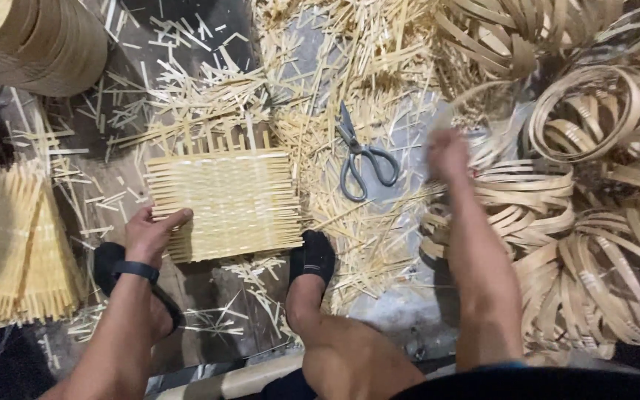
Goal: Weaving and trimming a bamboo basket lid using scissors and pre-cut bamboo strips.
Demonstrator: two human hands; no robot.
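On the floor [409, 304], amid pale offcuts, lies a square woven bamboo mat [224, 201] with loose strip ends bristling along its edges. Left hand [153, 231] presses flat on its lower-left corner; right hand [447, 152] is blurred, grip unclear, near scissors [361, 157].

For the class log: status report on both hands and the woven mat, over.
Left hand flat on woven bamboo mat, edge pinned. Right hand blurred, by bamboo hoops, grip unclear. Scissors untouched between. Foot on mat corner.

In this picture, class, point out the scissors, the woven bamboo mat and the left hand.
scissors [358, 155]: head view, near the pivot.
woven bamboo mat [224, 204]: head view, middle of the weave.
left hand [151, 231]: head view, back of hand.
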